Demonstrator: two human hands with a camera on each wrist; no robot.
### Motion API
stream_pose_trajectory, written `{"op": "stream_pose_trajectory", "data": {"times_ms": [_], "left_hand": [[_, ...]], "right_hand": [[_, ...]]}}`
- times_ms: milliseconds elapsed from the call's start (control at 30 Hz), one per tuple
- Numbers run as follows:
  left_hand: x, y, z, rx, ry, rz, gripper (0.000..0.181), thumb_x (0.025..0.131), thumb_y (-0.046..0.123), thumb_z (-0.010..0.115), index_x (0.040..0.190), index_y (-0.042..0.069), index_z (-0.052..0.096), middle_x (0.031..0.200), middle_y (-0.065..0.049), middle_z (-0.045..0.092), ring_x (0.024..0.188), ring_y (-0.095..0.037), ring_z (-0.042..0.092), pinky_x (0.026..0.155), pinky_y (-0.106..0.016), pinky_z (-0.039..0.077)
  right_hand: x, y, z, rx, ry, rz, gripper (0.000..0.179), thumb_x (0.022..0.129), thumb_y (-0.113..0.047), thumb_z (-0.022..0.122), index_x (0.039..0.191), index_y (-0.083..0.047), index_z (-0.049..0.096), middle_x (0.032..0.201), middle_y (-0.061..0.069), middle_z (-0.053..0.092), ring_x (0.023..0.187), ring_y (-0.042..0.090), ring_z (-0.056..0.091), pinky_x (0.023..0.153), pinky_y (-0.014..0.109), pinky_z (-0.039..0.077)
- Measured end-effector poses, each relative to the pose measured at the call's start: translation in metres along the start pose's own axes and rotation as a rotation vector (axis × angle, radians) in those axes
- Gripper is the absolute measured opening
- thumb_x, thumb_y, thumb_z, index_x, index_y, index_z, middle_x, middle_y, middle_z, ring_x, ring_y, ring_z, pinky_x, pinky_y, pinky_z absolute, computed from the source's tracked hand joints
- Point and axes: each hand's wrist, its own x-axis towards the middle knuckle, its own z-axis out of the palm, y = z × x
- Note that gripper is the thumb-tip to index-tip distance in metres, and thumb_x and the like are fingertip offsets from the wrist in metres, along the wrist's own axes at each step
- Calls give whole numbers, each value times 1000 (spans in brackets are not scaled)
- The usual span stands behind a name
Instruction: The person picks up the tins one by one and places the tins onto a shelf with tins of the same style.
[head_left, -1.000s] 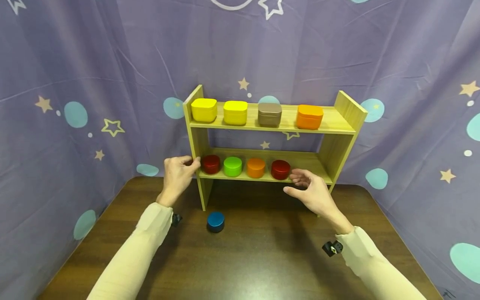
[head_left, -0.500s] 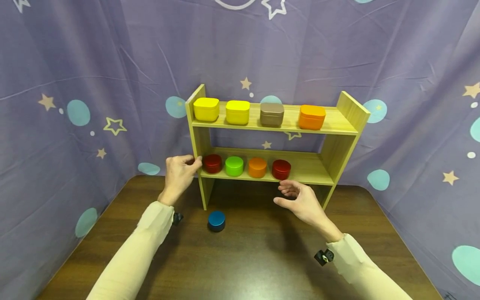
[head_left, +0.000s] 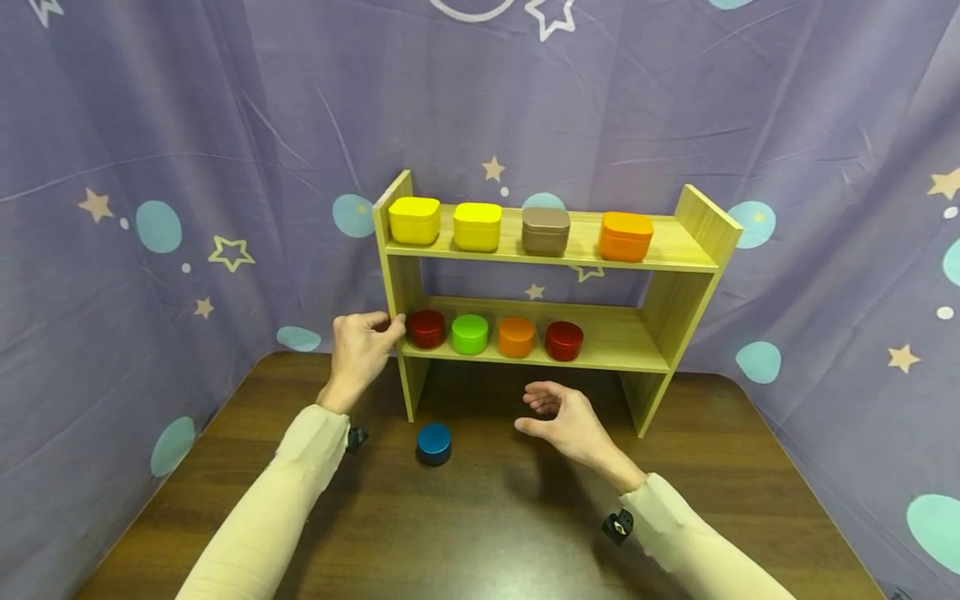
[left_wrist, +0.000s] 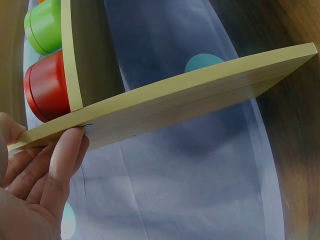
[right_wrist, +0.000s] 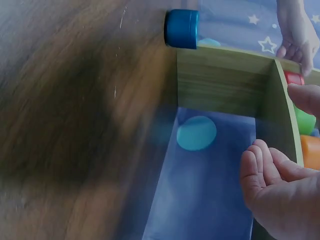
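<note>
My left hand pinches the left side panel of a two-tier wooden shelf, beside the lower board. In the left wrist view its fingers lie on the panel's outer face, with the thumb over the front edge. Nothing is in my right hand, which hangs in front of the shelf's lower opening, thumb and fingers spread apart. To its left, a round blue tin stands on the table. The lower board bears a dark red tin, a green tin, an orange tin and another dark red tin.
On the top board stand two yellow square tins, a grey-brown tin and an orange square tin. A purple curtain with stars hangs behind the shelf. The brown wooden table extends toward me.
My right hand has moved left and down, from beside the right-hand dark red tin to below the lower board. The left hand keeps its grip on the side panel.
</note>
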Motion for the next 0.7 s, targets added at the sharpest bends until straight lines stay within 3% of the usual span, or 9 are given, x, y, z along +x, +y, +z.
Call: {"op": "stream_pose_trajectory", "data": {"times_ms": [267, 500, 700], "left_hand": [[-1, 0, 0, -3, 3, -1, 48, 90, 9, 78, 47, 8, 56, 46, -4, 51, 45, 5, 34, 45, -13, 24], [-1, -1, 0, 1, -2, -20, 51, 90, 9, 77, 45, 9, 54, 44, -4, 52, 43, 6, 34, 45, -13, 24], [0, -1, 0, -5, -1, -13, 51, 91, 9, 77, 45, 9, 53, 44, -5, 53, 43, 7, 34, 45, -13, 24]], "right_hand": [[6, 2, 17, 2, -10, 5, 54, 87, -16, 89, 135, -1, 70, 126, 16, 79, 111, 25, 74, 106, 50, 60], [10, 6, 31, -10, -52, -39, 55, 87, -16, 89, 135, 2, 69, 127, 19, 78, 116, 42, 72, 106, 51, 59], [14, 7, 44, -17, -92, -63, 55, 89, -17, 88, 136, 3, 68, 131, 25, 76, 119, 45, 71, 105, 46, 61]]}}
